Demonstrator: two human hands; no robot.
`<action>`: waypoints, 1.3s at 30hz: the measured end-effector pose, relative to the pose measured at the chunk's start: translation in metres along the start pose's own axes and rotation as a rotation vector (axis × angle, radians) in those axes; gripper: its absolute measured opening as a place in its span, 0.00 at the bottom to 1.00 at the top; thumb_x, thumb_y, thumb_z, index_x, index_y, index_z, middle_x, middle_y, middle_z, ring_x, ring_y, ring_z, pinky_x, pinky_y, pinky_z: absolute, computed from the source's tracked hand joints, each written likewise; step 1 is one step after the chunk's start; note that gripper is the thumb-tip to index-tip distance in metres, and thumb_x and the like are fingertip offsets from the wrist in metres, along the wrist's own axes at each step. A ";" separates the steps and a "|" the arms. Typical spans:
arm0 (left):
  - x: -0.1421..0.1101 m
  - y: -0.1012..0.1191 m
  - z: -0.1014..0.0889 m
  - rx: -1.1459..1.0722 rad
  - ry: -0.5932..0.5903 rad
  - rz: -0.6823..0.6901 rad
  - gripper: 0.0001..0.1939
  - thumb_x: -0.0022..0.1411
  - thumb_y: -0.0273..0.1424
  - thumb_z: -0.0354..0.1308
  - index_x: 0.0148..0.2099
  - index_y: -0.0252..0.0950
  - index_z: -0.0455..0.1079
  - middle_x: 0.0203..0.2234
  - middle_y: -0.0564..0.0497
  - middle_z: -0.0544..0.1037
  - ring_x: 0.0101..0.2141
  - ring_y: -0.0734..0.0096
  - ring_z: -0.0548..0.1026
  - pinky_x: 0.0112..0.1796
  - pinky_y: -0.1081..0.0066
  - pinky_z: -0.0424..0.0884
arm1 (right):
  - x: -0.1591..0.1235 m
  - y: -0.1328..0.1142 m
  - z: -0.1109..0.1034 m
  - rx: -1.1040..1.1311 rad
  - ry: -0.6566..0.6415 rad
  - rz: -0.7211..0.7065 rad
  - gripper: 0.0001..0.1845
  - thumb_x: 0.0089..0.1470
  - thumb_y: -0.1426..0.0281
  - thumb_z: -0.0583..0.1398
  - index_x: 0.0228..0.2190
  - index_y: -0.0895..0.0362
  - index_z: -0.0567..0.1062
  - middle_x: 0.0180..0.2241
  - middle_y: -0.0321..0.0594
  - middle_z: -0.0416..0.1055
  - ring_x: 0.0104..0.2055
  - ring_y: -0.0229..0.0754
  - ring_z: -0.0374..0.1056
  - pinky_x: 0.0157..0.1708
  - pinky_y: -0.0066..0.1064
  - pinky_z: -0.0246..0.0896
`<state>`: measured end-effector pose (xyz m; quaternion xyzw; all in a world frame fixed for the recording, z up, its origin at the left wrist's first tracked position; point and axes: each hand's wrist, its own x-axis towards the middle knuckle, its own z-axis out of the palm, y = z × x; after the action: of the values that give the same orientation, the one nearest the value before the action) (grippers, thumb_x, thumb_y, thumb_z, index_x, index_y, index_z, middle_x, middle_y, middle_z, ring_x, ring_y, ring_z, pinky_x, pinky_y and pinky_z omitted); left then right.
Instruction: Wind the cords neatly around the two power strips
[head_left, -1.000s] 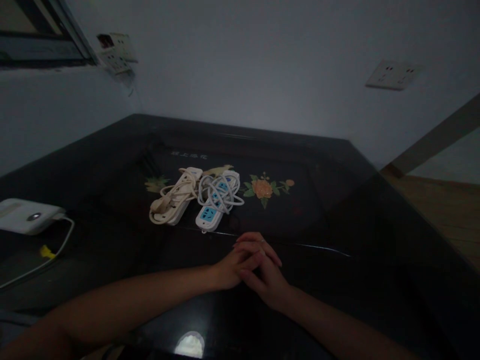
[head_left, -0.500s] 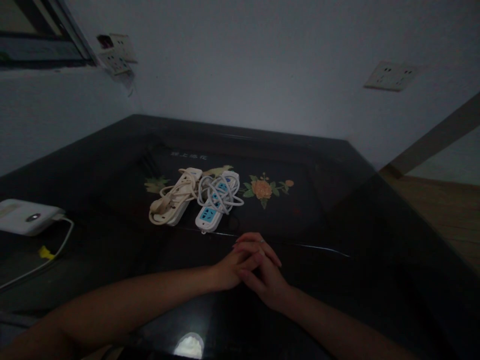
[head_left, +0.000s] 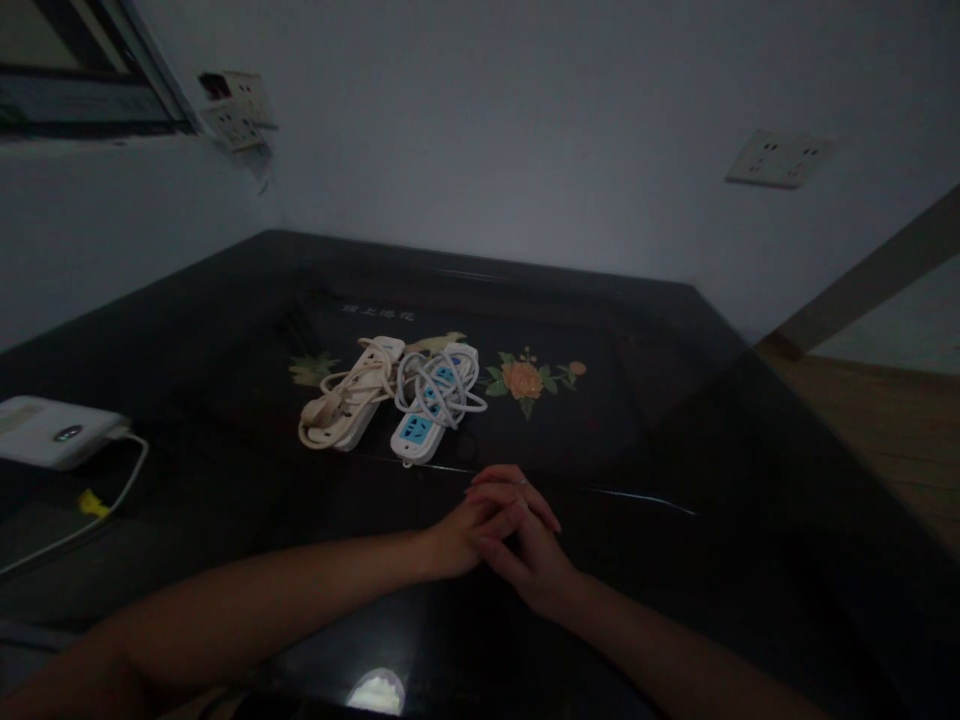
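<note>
Only my view has tipped a touch since the earlier frame; hands & strips lie as before. My L hand (head_left: 455,537) & R hand (head_left: 544,568), 2 total, are clasped, fingers laced & pressed together, on the glossy black table (head_left: 607,430). Just beyond: 2 power strips side by side, 1 beige-corded strip (head_left: 366,390), 1 blue-socket strip (head_left: 418,432) w/ grey cord looped on top. Far L: 1 white device (head_left: 56,435), 1 cable (head_left: 129,485), 1 yellow tag (head_left: 92,503). Dark wall recess (head_left: 215,86) upper L, contents too dim to tell.
</note>
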<state>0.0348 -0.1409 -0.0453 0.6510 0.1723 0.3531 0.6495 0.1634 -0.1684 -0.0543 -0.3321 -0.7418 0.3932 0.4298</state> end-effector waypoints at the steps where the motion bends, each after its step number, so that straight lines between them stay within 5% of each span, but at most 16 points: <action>1: 0.000 0.000 0.000 0.002 0.001 0.003 0.23 0.66 0.48 0.47 0.42 0.34 0.72 0.37 0.46 0.72 0.43 0.63 0.71 0.47 0.62 0.66 | 0.000 0.000 0.000 0.002 -0.002 -0.003 0.15 0.57 0.65 0.57 0.47 0.51 0.67 0.47 0.44 0.62 0.52 0.47 0.61 0.50 0.44 0.60; 25: 0.000 0.007 0.005 0.093 0.048 -0.043 0.28 0.65 0.51 0.43 0.41 0.33 0.73 0.37 0.44 0.72 0.43 0.59 0.71 0.48 0.58 0.66 | 0.003 -0.006 0.001 -0.039 0.042 -0.012 0.14 0.57 0.66 0.56 0.46 0.54 0.68 0.45 0.45 0.64 0.51 0.47 0.62 0.51 0.43 0.60; 30: -0.002 0.027 0.006 0.157 0.050 -0.094 0.25 0.67 0.47 0.44 0.55 0.36 0.67 0.50 0.42 0.69 0.52 0.59 0.68 0.53 0.57 0.63 | 0.002 -0.007 -0.005 -0.082 0.023 -0.001 0.24 0.59 0.63 0.56 0.55 0.52 0.63 0.53 0.47 0.63 0.58 0.49 0.58 0.57 0.48 0.54; 33: -0.007 0.041 -0.005 0.244 0.102 -0.128 0.26 0.65 0.42 0.50 0.62 0.39 0.58 0.55 0.42 0.67 0.54 0.60 0.67 0.54 0.58 0.62 | 0.003 -0.007 -0.013 -0.043 0.024 0.006 0.30 0.58 0.62 0.58 0.60 0.49 0.57 0.59 0.48 0.57 0.60 0.49 0.56 0.55 0.46 0.59; 35: -0.012 0.052 -0.022 0.275 0.165 -0.158 0.26 0.65 0.40 0.51 0.62 0.38 0.57 0.49 0.42 0.72 0.46 0.63 0.74 0.46 0.62 0.69 | 0.006 -0.007 -0.018 0.034 0.059 0.059 0.29 0.59 0.62 0.56 0.60 0.47 0.56 0.60 0.48 0.53 0.56 0.47 0.62 0.47 0.41 0.67; 39: -0.026 0.072 -0.073 0.690 0.451 -0.142 0.17 0.66 0.39 0.48 0.49 0.34 0.70 0.34 0.47 0.77 0.31 0.68 0.76 0.35 0.70 0.70 | 0.018 -0.009 -0.025 0.089 0.153 0.204 0.20 0.60 0.62 0.55 0.53 0.51 0.64 0.54 0.48 0.60 0.45 0.43 0.68 0.38 0.37 0.71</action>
<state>-0.0499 -0.1126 0.0112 0.7233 0.4629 0.3625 0.3622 0.1770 -0.1501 -0.0311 -0.4154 -0.6512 0.4411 0.4570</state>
